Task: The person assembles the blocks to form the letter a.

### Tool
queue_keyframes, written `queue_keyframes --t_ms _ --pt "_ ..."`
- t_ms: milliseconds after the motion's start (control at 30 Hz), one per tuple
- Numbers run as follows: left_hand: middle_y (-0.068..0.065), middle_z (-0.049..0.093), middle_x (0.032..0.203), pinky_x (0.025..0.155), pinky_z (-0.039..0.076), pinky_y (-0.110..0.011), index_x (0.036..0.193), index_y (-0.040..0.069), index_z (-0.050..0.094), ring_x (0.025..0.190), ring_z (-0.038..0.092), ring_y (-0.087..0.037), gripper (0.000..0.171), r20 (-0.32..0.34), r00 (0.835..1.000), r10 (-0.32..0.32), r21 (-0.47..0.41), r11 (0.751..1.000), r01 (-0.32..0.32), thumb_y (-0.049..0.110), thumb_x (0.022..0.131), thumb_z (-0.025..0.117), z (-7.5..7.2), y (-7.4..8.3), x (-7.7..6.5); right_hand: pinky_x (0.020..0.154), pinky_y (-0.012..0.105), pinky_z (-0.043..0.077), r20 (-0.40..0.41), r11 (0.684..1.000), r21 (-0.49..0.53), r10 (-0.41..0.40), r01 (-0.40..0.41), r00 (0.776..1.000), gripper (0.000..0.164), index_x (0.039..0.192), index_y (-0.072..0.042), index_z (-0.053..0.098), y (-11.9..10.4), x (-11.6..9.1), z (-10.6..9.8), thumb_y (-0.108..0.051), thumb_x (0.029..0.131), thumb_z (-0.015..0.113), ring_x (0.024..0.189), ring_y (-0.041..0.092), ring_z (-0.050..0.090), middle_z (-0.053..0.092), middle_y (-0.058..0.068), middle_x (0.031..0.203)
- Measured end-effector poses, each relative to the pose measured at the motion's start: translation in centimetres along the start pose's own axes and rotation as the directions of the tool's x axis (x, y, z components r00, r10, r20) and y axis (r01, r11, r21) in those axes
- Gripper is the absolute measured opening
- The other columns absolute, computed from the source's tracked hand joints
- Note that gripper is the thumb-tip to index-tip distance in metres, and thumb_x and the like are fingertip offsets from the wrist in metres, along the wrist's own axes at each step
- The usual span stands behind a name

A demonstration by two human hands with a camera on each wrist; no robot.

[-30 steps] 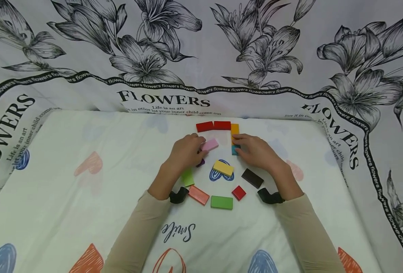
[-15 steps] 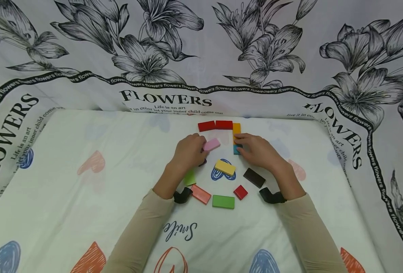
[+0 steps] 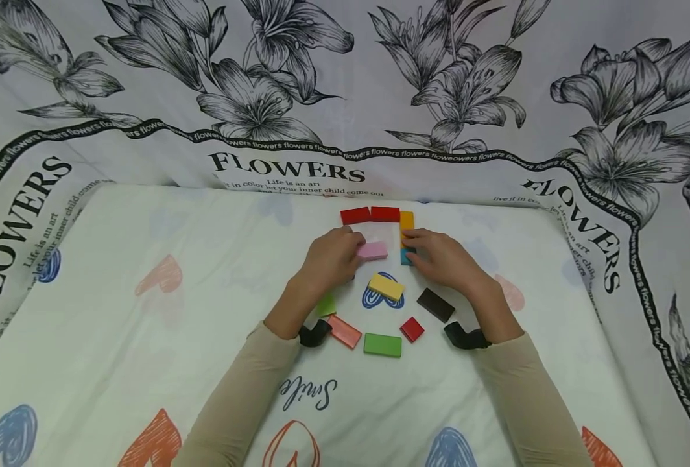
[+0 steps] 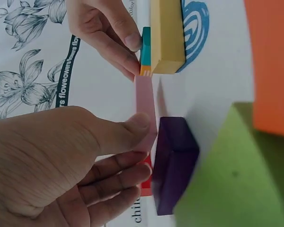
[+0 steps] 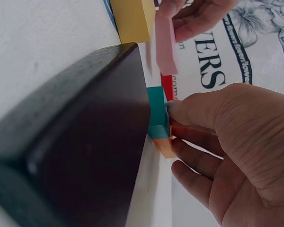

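Note:
My left hand [image 3: 333,256] pinches the left end of a pink block [image 3: 374,251] between thumb and fingers; the left wrist view shows it held above the cloth. My right hand [image 3: 441,256] lies at the right side of a teal block [image 3: 406,257] and an orange block [image 3: 406,220] that line up end to end. Its thumb touches the teal one, and its other fingers are loosely bent beside the orange one. Behind the hands lie two red blocks, the left one [image 3: 355,215] slightly angled. A purple block [image 4: 175,161] stands beneath the left hand, mostly hidden in the head view.
A yellow block [image 3: 386,286] lies in the middle of a rough ring. Nearer me are a dark brown block [image 3: 435,304], a small red block [image 3: 412,329], a green block [image 3: 382,345], an orange-pink block [image 3: 344,331] and a lime block [image 3: 325,305], on a printed white cloth [image 3: 216,259].
My left hand has moved slightly right with the pink block, which has turned from slanted to nearly level across the view. The right hand has stayed at the teal and orange blocks.

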State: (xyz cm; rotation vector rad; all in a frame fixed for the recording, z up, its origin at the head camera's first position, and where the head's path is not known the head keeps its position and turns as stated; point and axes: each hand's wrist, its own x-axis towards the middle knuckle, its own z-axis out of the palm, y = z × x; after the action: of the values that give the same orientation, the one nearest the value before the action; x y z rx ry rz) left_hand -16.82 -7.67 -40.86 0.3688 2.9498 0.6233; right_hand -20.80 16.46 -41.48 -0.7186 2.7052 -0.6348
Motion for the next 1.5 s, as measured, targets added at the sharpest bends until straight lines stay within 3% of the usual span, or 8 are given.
queue_keyframes --t_ms 333,533,1033,1500 --pt "-0.01 0.074 0.115 0.099 0.059 -0.037 0.127 0.008 0.075 0.101 0.066 -0.024 0.028 0.076 0.996 0.038 0.011 0.999 -0.039 0.016 0.101 0.071 -0.2 1.3 1.6 0.125 0.054 0.04 -0.009 1.0 0.024 -0.01 0.01 1.0 0.043 0.146 -0.007 0.064 0.4 0.1 0.0 -0.02 0.104 0.067 0.155 0.035 0.046 0.056 0.009 0.16" --pt "-0.01 0.075 0.111 0.095 0.059 -0.035 0.125 0.008 0.076 0.097 0.065 -0.023 0.026 0.108 0.993 0.055 0.027 0.998 -0.058 0.016 0.101 0.071 0.5 1.4 2.1 0.125 0.053 0.04 0.0 1.0 0.015 -0.001 0.001 1.0 0.044 0.146 -0.008 0.064 0.3 0.1 0.0 -0.021 0.104 0.068 0.154 0.034 0.046 0.056 0.008 0.16" --pt "-0.008 0.073 0.109 0.089 0.06 -0.032 0.126 0.01 0.075 0.093 0.064 -0.021 0.027 0.113 0.991 0.071 0.079 0.994 -0.08 0.018 0.1 0.073 1.3 1.6 2.4 0.124 0.055 0.041 0.007 1.0 0.015 0.005 -0.006 1.0 0.044 0.146 -0.007 0.063 0.2 0.1 0.0 -0.018 0.104 0.067 0.155 0.036 0.045 0.056 0.009 0.16" --pt "-0.009 0.074 0.111 0.09 0.059 -0.033 0.127 0.01 0.075 0.095 0.065 -0.021 0.027 0.099 0.992 0.075 0.077 0.994 -0.083 0.016 0.1 0.072 1.2 1.6 2.2 0.124 0.055 0.04 -0.001 1.0 0.024 0.018 -0.018 1.0 0.044 0.146 -0.008 0.063 0.1 0.1 0.1 -0.018 0.104 0.067 0.155 0.036 0.045 0.056 0.01 0.16"
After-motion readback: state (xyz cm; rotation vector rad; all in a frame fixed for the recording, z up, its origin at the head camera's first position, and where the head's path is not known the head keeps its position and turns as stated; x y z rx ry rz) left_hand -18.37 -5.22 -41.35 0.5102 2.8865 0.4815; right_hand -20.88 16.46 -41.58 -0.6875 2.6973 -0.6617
